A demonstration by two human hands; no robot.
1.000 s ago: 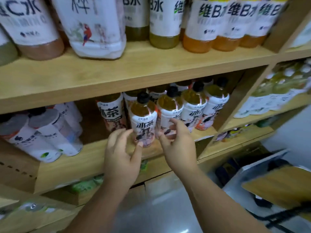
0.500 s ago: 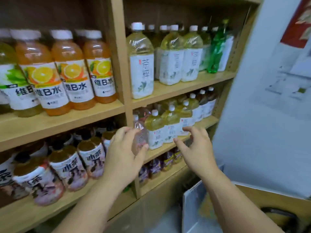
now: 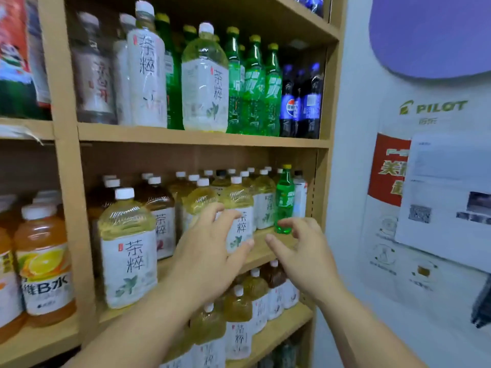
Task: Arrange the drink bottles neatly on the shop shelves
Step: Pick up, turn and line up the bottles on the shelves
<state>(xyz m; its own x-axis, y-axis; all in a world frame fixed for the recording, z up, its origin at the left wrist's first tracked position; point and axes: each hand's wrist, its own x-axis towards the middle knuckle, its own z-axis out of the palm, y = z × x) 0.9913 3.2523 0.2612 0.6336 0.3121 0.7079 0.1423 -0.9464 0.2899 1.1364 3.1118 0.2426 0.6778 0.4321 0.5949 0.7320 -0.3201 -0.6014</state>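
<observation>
Hovering our left hand (image 3: 210, 251) and right hand (image 3: 300, 251), fingers (image 3: 210, 212) apart and empty, before the middle shelf (image 3: 259, 257), we judge the tea bottles (image 3: 127, 235) mostly lined up, one green bottle (image 3: 284, 200) beside them seemingly misplaced.

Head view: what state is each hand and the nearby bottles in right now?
Tea bottle: upright, capped, on the middle shelf.
Small green bottle: upright, capped, the only green one on that shelf.
Left hand: open, fingers spread in front of the tea bottle.
Right hand: open, loosely curled, holding nothing.
</observation>
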